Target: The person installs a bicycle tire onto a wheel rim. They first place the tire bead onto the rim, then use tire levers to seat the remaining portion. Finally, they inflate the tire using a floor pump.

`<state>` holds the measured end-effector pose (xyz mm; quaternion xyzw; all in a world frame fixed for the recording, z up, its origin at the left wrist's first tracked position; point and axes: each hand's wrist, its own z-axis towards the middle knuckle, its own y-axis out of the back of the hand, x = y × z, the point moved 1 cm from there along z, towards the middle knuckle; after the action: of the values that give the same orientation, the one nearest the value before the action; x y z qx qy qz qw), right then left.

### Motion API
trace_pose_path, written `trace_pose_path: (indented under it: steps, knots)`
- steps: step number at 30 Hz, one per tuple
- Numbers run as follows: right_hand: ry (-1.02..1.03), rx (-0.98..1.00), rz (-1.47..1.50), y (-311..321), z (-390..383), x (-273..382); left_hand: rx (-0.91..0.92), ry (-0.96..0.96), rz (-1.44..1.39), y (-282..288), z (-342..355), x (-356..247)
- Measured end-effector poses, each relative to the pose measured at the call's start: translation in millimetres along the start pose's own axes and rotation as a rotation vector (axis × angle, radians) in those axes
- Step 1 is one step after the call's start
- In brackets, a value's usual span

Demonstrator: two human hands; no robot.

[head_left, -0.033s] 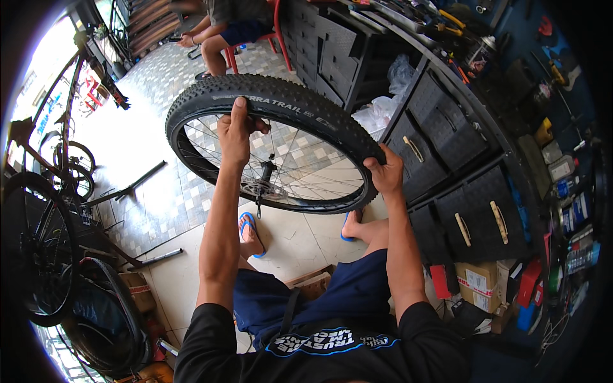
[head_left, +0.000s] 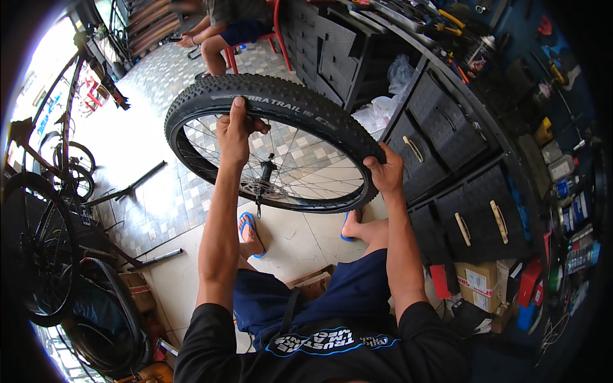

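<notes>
Though smooth-sided, a knobbly tire [head_left: 297,105] in left hand [head_left: 234,133] and right hand [head_left: 387,171].

Pale-lettered black tyre [head_left: 290,96], navy shorts [head_left: 357,281], blue flip-flops [head_left: 347,239], checkered floor [head_left: 172,71] apparently grey and beige under glare

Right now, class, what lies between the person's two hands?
In the head view, between the left hand and right hand lie wheel spokes and a curve of black tyre; tiled floor shows through.
</notes>
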<state>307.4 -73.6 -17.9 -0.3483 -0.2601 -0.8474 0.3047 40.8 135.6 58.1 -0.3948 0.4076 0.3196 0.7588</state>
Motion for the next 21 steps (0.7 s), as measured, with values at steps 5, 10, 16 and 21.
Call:
trace_pose_path:
  steps: [5, 10, 16, 21]
  knots:
    - [0.030, 0.040, -0.049, 6, 10, 11, -0.038, -0.002, -0.015, -7, 1, -12]
    - [0.099, -0.072, -0.144, 6, 17, 7, -0.096, -0.023, 0.009, -17, 12, -18]
    - [-0.127, 0.067, -0.022, 16, -20, -8, -0.183, -0.048, 0.038, -16, 20, -40]
    - [-0.260, 0.164, -0.065, 34, -36, -16, -0.169, -0.058, 0.021, -21, 24, -68]
